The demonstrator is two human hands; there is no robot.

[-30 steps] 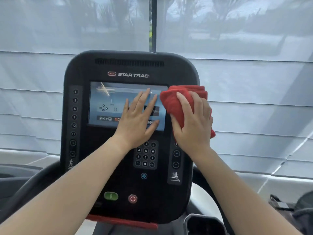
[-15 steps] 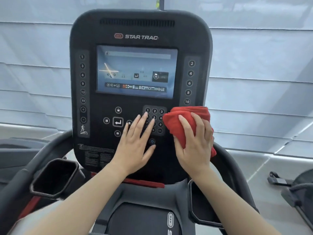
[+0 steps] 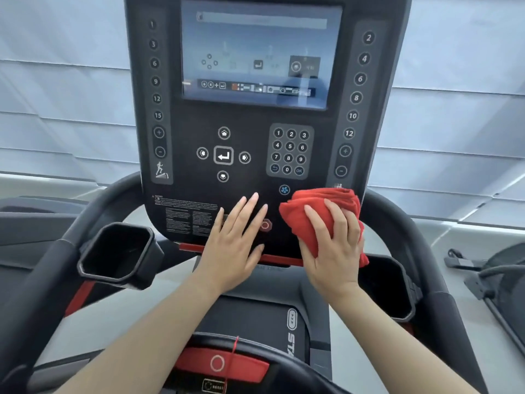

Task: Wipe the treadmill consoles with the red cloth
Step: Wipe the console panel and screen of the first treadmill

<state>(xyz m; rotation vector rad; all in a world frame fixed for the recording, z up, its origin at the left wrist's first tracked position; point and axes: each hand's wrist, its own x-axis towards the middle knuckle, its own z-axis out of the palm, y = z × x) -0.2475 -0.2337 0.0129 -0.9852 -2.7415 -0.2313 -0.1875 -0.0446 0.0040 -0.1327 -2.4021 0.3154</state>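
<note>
The black treadmill console fills the upper middle of the view, with a lit screen, an arrow pad and a number keypad. My right hand presses the bunched red cloth against the console's lower right corner, just under the fan button. My left hand lies flat with fingers apart on the console's lower edge, beside the red stop button, holding nothing.
Black cup holders sit at the left and at the right below the console. Curved handrails run down both sides. A red safety-key pad lies at the bottom. Another machine stands at the right. Window blinds hang behind.
Both hands have slid down the console, from the screen to the keypad and now to its bottom edge. The cloth went down the right side with my right hand. The view tilted downward.
</note>
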